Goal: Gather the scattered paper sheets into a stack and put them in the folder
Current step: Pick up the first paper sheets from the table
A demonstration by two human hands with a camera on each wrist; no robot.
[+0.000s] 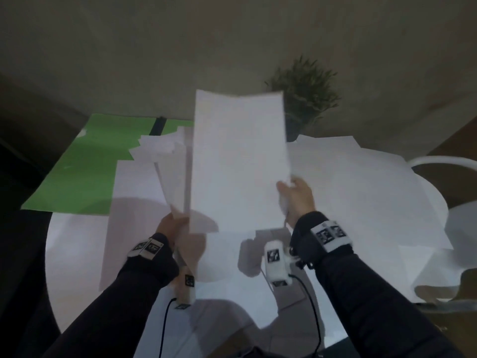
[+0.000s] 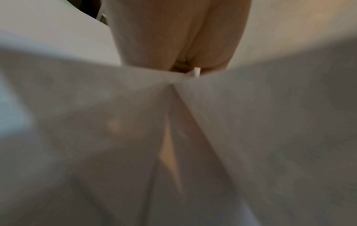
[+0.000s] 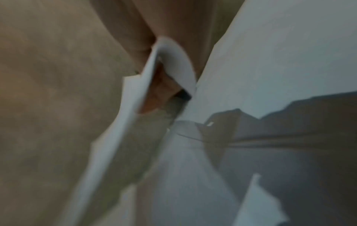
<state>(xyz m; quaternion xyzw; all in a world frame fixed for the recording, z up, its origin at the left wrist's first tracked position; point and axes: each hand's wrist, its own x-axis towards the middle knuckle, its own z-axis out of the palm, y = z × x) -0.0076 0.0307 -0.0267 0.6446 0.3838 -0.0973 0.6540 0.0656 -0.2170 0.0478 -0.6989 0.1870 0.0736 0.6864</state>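
I hold a bunch of white paper sheets (image 1: 237,161) upright above the table. My left hand (image 1: 171,223) pinches their lower left corner, where several sheets fan out (image 2: 135,122). My right hand (image 1: 296,195) grips the right edge of the front sheet, its fingers curled round a bent paper edge (image 3: 173,64). The green folder (image 1: 85,171) lies open and flat at the far left of the table, partly covered by loose white sheets (image 1: 136,192). More sheets (image 1: 361,187) are spread over the right half of the table.
A small potted plant (image 1: 304,99) stands at the table's far edge behind the held sheets. A white chair (image 1: 444,164) shows at the right. The white round table (image 1: 77,267) ends near my body; cables hang from both wrist cameras.
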